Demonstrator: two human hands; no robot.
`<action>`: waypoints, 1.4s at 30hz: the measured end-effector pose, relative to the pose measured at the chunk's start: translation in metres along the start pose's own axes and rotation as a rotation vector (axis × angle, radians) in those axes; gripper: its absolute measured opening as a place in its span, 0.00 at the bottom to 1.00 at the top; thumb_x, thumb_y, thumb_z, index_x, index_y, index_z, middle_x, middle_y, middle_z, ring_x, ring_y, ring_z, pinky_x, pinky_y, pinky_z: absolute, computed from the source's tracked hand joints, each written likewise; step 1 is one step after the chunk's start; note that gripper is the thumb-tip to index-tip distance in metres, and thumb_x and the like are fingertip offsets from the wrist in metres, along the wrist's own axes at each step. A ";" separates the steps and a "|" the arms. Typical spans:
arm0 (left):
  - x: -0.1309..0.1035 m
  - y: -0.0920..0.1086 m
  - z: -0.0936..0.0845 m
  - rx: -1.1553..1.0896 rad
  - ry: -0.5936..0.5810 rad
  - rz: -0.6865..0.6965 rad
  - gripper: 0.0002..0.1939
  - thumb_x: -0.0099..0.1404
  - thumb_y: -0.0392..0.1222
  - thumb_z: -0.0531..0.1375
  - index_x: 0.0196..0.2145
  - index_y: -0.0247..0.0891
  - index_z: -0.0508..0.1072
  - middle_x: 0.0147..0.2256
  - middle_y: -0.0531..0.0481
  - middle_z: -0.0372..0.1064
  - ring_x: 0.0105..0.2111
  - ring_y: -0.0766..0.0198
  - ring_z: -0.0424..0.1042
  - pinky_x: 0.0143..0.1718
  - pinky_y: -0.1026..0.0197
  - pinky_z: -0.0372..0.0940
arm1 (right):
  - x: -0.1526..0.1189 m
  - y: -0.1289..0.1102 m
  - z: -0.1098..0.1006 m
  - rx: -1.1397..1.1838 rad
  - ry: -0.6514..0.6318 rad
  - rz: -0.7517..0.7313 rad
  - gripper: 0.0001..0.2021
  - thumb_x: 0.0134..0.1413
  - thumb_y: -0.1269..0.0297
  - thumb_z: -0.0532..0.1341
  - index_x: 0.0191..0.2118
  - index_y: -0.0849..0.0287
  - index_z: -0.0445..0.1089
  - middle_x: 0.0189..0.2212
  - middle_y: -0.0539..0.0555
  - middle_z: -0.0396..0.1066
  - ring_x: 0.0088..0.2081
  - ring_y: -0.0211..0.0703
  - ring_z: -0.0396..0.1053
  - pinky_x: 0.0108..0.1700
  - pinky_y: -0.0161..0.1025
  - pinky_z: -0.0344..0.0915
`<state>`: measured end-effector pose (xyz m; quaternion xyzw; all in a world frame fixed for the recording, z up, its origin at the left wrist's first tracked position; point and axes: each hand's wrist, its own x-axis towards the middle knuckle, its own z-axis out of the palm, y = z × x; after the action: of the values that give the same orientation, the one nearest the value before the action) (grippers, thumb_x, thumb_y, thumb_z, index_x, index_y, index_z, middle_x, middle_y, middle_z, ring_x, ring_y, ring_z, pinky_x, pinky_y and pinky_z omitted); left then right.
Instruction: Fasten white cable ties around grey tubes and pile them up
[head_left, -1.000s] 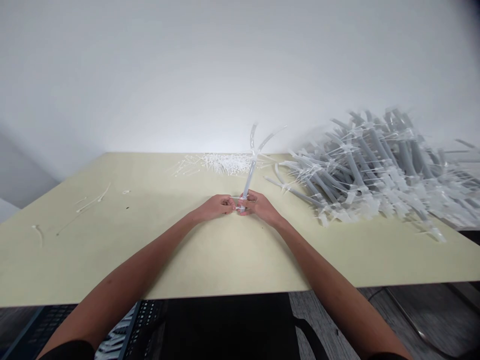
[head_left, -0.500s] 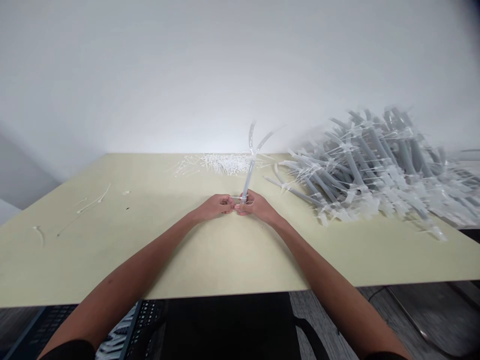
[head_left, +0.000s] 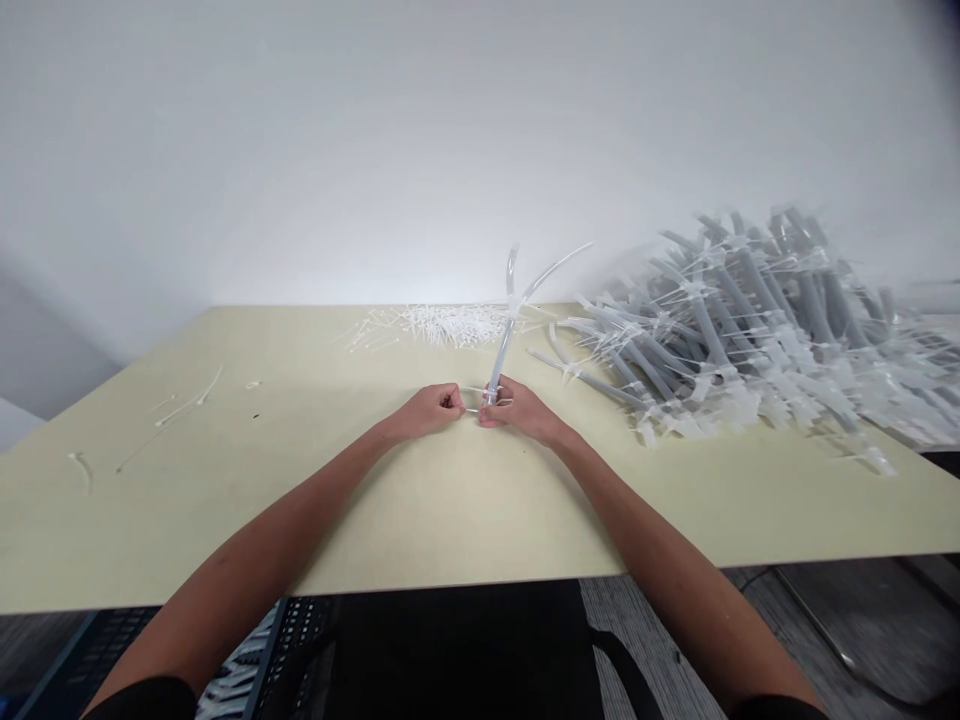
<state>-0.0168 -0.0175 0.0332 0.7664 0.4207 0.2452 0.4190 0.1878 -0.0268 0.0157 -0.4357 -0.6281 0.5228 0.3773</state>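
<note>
Clear tubing (head_left: 502, 355) has shifted slightly right.

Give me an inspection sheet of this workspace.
Surface: pale yellow table.
Items in hand: branching clear tube, leaning; thin white strip.
Clutter: pile of tubes at right; white ties at the back; loose strips at left.
Hands: left hand pinches the strip; right hand grips the tube's lower end.
Cables: thin dark line on the floor, possibly a cable.
Surroundings: pale wall behind; crate below, near left.
</note>
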 end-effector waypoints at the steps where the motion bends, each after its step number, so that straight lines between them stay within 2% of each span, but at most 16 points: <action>1: 0.001 -0.001 -0.001 -0.004 -0.004 -0.001 0.07 0.53 0.43 0.54 0.25 0.37 0.62 0.24 0.56 0.58 0.22 0.71 0.53 0.21 0.67 0.48 | -0.001 -0.001 0.000 0.007 0.001 0.003 0.13 0.39 0.65 0.65 0.34 0.58 0.64 0.30 0.50 0.66 0.31 0.37 0.68 0.39 0.41 0.69; 6: 0.002 -0.005 -0.003 -0.048 0.034 -0.014 0.07 0.54 0.43 0.54 0.26 0.37 0.63 0.22 0.57 0.55 0.21 0.72 0.51 0.21 0.67 0.47 | -0.005 -0.011 0.001 0.098 0.014 0.023 0.15 0.40 0.62 0.66 0.35 0.58 0.65 0.30 0.49 0.65 0.31 0.37 0.69 0.41 0.43 0.69; 10: 0.001 -0.002 -0.001 -0.206 0.032 0.004 0.09 0.57 0.46 0.54 0.29 0.37 0.64 0.22 0.56 0.58 0.22 0.71 0.57 0.26 0.66 0.53 | -0.008 -0.021 0.002 0.206 0.017 -0.013 0.13 0.46 0.56 0.62 0.36 0.58 0.65 0.30 0.50 0.66 0.32 0.37 0.68 0.40 0.44 0.69; 14: 0.001 0.004 0.005 -0.329 0.003 0.018 0.15 0.58 0.52 0.54 0.33 0.37 0.65 0.29 0.51 0.64 0.29 0.68 0.62 0.32 0.63 0.58 | -0.006 -0.023 0.004 0.199 0.078 -0.064 0.13 0.45 0.55 0.62 0.35 0.58 0.66 0.31 0.51 0.66 0.34 0.39 0.67 0.34 0.40 0.69; 19: 0.002 0.005 0.011 -0.257 -0.010 0.008 0.19 0.56 0.55 0.56 0.37 0.37 0.68 0.35 0.48 0.67 0.35 0.63 0.64 0.35 0.61 0.59 | -0.003 -0.023 0.009 0.142 0.139 -0.110 0.15 0.43 0.55 0.63 0.34 0.60 0.68 0.27 0.50 0.67 0.26 0.36 0.63 0.26 0.34 0.62; 23: 0.002 0.005 0.012 -0.228 0.033 0.023 0.20 0.56 0.56 0.55 0.34 0.36 0.69 0.33 0.48 0.67 0.34 0.64 0.64 0.35 0.62 0.59 | -0.003 -0.024 0.012 0.164 0.150 -0.134 0.15 0.42 0.56 0.64 0.34 0.60 0.68 0.26 0.50 0.67 0.25 0.34 0.62 0.30 0.35 0.62; 31: 0.001 0.006 0.011 -0.286 -0.034 0.025 0.22 0.56 0.57 0.55 0.35 0.34 0.71 0.36 0.46 0.68 0.37 0.62 0.65 0.37 0.62 0.60 | -0.004 -0.019 0.009 0.167 0.098 -0.150 0.17 0.42 0.54 0.63 0.37 0.61 0.69 0.31 0.52 0.69 0.32 0.39 0.66 0.38 0.38 0.64; 35: 0.002 0.004 0.009 -0.325 -0.046 0.015 0.21 0.56 0.56 0.55 0.36 0.34 0.72 0.36 0.46 0.68 0.36 0.63 0.65 0.37 0.62 0.59 | -0.004 -0.021 0.010 0.185 0.121 -0.145 0.16 0.42 0.55 0.64 0.36 0.61 0.70 0.30 0.52 0.70 0.30 0.38 0.66 0.38 0.39 0.64; 42: 0.005 0.004 0.006 -0.354 0.085 0.018 0.18 0.57 0.54 0.55 0.32 0.34 0.68 0.34 0.48 0.68 0.35 0.65 0.65 0.38 0.62 0.60 | -0.002 -0.021 0.010 0.230 0.184 -0.112 0.16 0.37 0.57 0.66 0.33 0.61 0.70 0.30 0.51 0.69 0.33 0.39 0.67 0.40 0.41 0.66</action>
<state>-0.0077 -0.0169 0.0330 0.6734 0.3815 0.3513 0.5268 0.1760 -0.0334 0.0344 -0.3999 -0.5502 0.5272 0.5093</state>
